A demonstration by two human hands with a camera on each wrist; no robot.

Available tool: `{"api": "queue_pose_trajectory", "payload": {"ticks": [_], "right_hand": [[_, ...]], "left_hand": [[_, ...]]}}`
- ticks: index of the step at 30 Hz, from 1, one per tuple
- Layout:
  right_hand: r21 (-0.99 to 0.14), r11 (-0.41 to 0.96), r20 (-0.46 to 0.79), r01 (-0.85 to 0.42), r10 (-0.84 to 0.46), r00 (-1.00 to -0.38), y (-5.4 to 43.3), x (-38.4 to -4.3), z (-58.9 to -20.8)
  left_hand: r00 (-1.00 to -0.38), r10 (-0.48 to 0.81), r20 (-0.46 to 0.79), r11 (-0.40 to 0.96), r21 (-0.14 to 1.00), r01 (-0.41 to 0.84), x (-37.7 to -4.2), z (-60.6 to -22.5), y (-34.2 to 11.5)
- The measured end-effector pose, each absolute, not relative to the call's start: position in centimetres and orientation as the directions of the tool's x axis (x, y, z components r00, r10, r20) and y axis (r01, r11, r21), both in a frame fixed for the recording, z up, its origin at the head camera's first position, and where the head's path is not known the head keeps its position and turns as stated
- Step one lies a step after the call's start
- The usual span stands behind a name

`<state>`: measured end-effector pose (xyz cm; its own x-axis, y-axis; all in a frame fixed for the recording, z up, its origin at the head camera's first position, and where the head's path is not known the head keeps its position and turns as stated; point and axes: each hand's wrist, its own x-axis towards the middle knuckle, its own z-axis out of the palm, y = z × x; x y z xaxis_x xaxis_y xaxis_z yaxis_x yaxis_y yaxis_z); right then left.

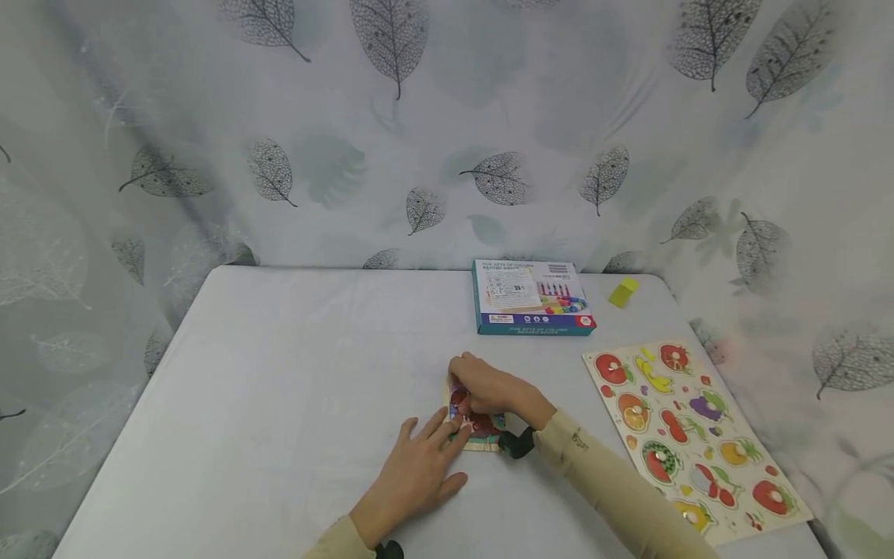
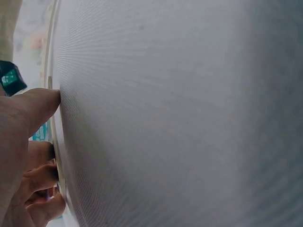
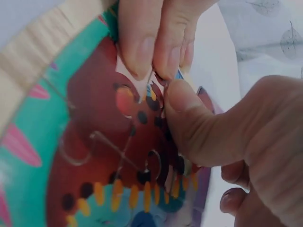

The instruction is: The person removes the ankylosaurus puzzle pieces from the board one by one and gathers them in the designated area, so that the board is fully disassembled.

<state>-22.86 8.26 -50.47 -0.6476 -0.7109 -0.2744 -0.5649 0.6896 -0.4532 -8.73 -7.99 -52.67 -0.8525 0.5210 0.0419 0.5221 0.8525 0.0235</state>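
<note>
A small jigsaw puzzle [image 1: 480, 425] in a pale wooden frame [image 3: 45, 33] lies on the white table, showing a dark red, spotted picture on teal. My left hand [image 1: 419, 470] reaches in from the near left, its fingertips pressing on the puzzle's left part. Bent over the far side is my right hand [image 1: 489, 386], its thumb [image 3: 184, 101] on a puzzle piece [image 3: 158, 90] beside the left fingers. That piece sits slightly raised, and the right index fingertip is hidden. In the left wrist view the left thumb [image 2: 42, 104] stands near the frame's edge.
Behind the puzzle lies a bead-game box [image 1: 532, 299] with a paper label on top. A small yellow-green block [image 1: 623, 293] is right of it. A fruit puzzle board [image 1: 687, 442] covers the table's right side. A leaf-print curtain [image 1: 447, 132] hangs behind.
</note>
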Motion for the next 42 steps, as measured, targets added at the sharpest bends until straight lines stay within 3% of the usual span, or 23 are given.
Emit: {"api": "queue_pose_trajectory", "payload": {"ticks": [4,9,15,21,25,29,35,42], "right_hand": [[-0.492,0.674,-0.262,-0.551,-0.718,-0.644,9.0,-22.5,-50.7],[-0.495,0.588,-0.151,-0.640,-0.784,-0.603,10.1,-22.5,-51.0],[-0.502,0.537,-0.054,-0.678,-0.802,-0.595,10.8,-22.5,-51.0],[-0.565,0.521,-0.088,-0.640,-0.809,-0.581,11.2,-22.7,-50.3],[-0.610,0.535,-0.116,-0.584,-0.790,-0.602,11.8,-23.0,-49.6],[-0.633,0.572,-0.121,-0.522,-0.739,-0.663,13.8,-23.6,-48.4],[-0.573,0.683,-0.157,-0.453,-0.634,-0.757,18.3,-24.6,-47.4],[-0.579,0.711,-0.224,-0.399,-0.610,-0.760,20.1,-25.2,-48.7]], "left_hand": [[-0.850,0.526,0.047,0.850,0.022,0.527,-8.7,-52.6,-7.9],[-0.849,0.527,0.046,0.849,0.017,0.528,-8.8,-52.7,-7.8],[-0.847,0.528,0.055,0.848,0.007,0.530,-8.9,-52.8,-7.6],[-0.836,0.542,0.084,0.839,0.003,0.544,-8.8,-52.9,-7.4],[-0.835,0.546,0.071,0.837,0.011,0.548,-8.8,-52.9,-7.3],[-0.837,0.545,0.055,0.837,0.024,0.547,-8.9,-52.7,-7.2],[-0.845,0.531,0.055,0.845,0.036,0.533,-9.0,-52.5,-7.4],[-0.852,0.520,0.058,0.852,0.041,0.522,-8.9,-52.9,-7.8]]}}
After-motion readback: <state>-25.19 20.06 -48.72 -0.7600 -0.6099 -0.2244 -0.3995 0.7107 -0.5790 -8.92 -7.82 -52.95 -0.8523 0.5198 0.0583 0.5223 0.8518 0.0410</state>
